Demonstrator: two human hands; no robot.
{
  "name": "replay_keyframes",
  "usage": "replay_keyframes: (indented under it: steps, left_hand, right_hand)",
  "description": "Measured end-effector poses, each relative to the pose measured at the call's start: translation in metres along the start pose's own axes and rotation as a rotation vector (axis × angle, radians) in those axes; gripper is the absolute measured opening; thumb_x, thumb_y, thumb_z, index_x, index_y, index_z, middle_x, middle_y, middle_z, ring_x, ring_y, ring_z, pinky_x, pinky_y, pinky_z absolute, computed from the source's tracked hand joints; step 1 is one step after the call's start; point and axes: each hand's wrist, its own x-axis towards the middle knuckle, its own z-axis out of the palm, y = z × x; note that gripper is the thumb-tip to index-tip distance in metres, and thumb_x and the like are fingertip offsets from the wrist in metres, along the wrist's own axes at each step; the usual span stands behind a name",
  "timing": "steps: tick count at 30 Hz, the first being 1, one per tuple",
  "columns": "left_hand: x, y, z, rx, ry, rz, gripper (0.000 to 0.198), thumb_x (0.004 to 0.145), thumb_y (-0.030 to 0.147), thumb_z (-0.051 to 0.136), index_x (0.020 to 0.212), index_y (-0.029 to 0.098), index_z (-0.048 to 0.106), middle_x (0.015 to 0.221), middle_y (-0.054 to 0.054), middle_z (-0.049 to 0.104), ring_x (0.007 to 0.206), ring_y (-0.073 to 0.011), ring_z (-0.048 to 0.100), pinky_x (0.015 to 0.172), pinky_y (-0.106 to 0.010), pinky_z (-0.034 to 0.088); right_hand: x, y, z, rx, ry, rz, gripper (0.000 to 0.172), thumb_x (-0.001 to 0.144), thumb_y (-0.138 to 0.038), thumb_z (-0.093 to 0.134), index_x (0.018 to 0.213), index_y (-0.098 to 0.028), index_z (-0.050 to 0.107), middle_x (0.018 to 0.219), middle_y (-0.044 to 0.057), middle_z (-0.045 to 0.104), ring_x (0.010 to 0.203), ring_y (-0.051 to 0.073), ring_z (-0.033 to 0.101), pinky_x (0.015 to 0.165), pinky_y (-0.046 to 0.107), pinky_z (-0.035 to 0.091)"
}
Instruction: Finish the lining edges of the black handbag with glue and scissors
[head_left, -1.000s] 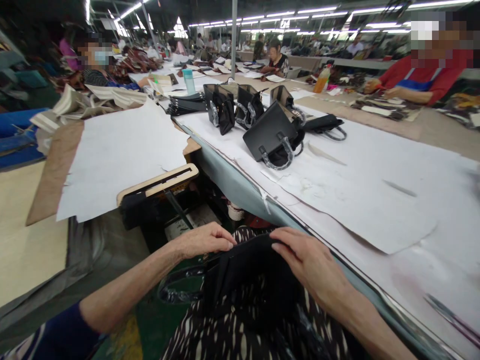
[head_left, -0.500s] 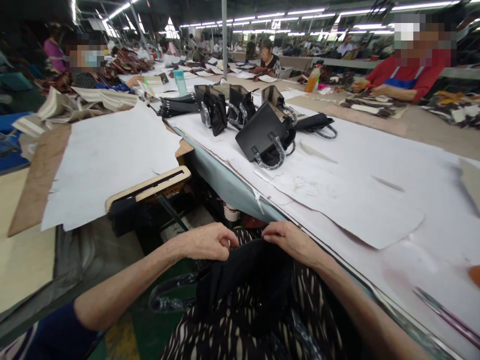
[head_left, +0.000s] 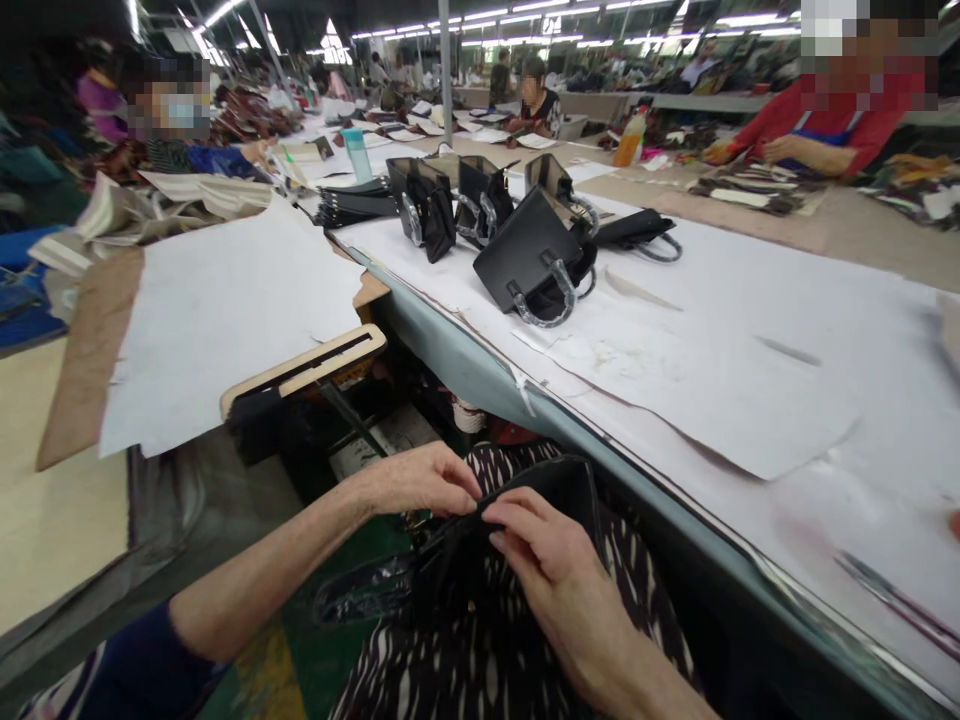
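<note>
A black handbag (head_left: 555, 490) lies on my lap, over a dark patterned garment (head_left: 495, 670). Its handle (head_left: 367, 588), wrapped in clear plastic, sticks out to the left. My left hand (head_left: 427, 482) pinches the bag's upper edge with thumb and fingers. Right beside those fingertips, my right hand (head_left: 551, 560) pinches the same edge from the near side, its back partly covering the bag. Whether a smaller piece sits between the fingertips is too small to tell.
Several black handbags (head_left: 529, 255) stand and lie on the paper-covered table (head_left: 720, 400) ahead. Scissors or similar tools (head_left: 900, 600) rest at its right. A slotted wooden plate (head_left: 307, 370) stands at left. A co-worker in red (head_left: 840, 130) sits across the table.
My right hand has moved left along the bag's edge, to my left fingertips. The bag has turned and its right end now shows a raised corner. The view has shifted slightly.
</note>
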Motion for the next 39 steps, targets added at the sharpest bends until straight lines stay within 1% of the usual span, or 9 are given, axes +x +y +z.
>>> replay_keyframes:
  steps: [4,9,13,17,24,28,32,35,39]
  left_hand:
    - [-0.004,-0.001,0.002,-0.026,-0.02,0.049,0.026,0.066,0.021,0.051,0.082,0.011,0.068,0.052,0.005,0.043,0.048,-0.0059,0.032,0.043,-0.017,0.024]
    - [-0.009,-0.002,0.004,-0.032,-0.001,0.031,0.026,0.067,0.023,0.051,0.082,0.01,0.068,0.052,0.004,0.042,0.048,-0.0063,0.032,0.043,-0.018,0.023]
    - [-0.009,-0.003,0.005,-0.018,-0.007,0.058,0.025,0.069,0.023,0.051,0.082,0.01,0.068,0.053,0.004,0.042,0.049,-0.0064,0.03,0.045,-0.019,0.022]
    - [-0.008,-0.007,0.005,-0.033,-0.054,0.092,0.025,0.072,0.024,0.05,0.083,0.01,0.068,0.054,0.005,0.038,0.052,-0.0073,0.028,0.047,-0.02,0.021]
    - [-0.009,-0.006,0.006,0.047,-0.045,0.063,0.026,0.072,0.025,0.048,0.082,0.012,0.067,0.055,0.005,0.035,0.052,-0.0082,0.026,0.048,-0.021,0.021]
    - [-0.011,-0.002,0.008,0.112,-0.005,0.045,0.023,0.073,0.025,0.046,0.071,0.011,0.064,0.054,0.005,0.034,0.05,-0.0076,0.026,0.047,-0.021,0.022]
    - [-0.013,0.001,0.013,0.178,0.063,0.029,0.027,0.074,0.027,0.043,0.074,0.012,0.065,0.055,0.004,0.04,0.051,-0.0086,0.031,0.047,-0.02,0.026]
    - [-0.013,-0.001,0.019,0.25,0.158,0.016,0.028,0.073,0.026,0.041,0.074,0.012,0.065,0.056,0.003,0.047,0.055,-0.0106,0.037,0.05,-0.019,0.03]
    - [-0.012,-0.007,0.025,0.347,0.333,0.01,0.028,0.072,0.023,0.039,0.071,0.012,0.064,0.06,0.001,0.053,0.059,-0.0124,0.043,0.053,-0.02,0.031]
  right_hand:
    - [-0.007,0.004,0.02,-0.183,0.012,-0.067,0.034,0.085,-0.012,0.036,0.108,-0.027,0.056,0.096,0.003,0.055,0.078,0.012,0.055,0.068,0.023,0.046]
    - [-0.006,0.006,0.027,-0.35,0.056,-0.13,0.026,0.086,-0.013,0.037,0.096,-0.022,0.06,0.094,0.004,0.057,0.077,0.012,0.055,0.069,0.023,0.045]
    - [-0.008,0.006,0.028,-0.385,0.097,-0.153,0.025,0.086,-0.013,0.038,0.099,-0.022,0.057,0.093,0.004,0.058,0.077,0.012,0.054,0.069,0.023,0.044]
    - [-0.009,0.01,0.03,-0.434,0.114,-0.172,0.021,0.085,-0.013,0.04,0.093,-0.022,0.058,0.093,0.002,0.058,0.074,0.012,0.052,0.067,0.024,0.042]
    - [0.0,0.001,0.027,-0.42,0.025,-0.085,0.019,0.082,-0.013,0.046,0.093,-0.026,0.054,0.088,-0.002,0.052,0.07,0.011,0.05,0.061,0.022,0.037]
    - [0.006,-0.002,0.023,-0.434,0.018,-0.103,0.013,0.079,-0.014,0.047,0.084,-0.024,0.053,0.084,-0.002,0.05,0.066,0.011,0.047,0.057,0.024,0.033]
    - [0.005,0.0,0.021,-0.464,-0.035,-0.155,0.016,0.071,-0.014,0.052,0.085,-0.022,0.051,0.09,0.0,0.051,0.073,0.014,0.048,0.062,0.027,0.036]
    - [0.0,0.002,0.026,-0.542,-0.019,-0.241,0.02,0.069,-0.012,0.053,0.087,-0.019,0.05,0.092,0.003,0.053,0.077,0.017,0.049,0.066,0.03,0.037]
    - [-0.01,0.005,0.042,-0.685,0.08,-0.334,0.02,0.073,-0.002,0.043,0.082,-0.018,0.05,0.08,0.004,0.055,0.069,0.017,0.05,0.063,0.032,0.037]
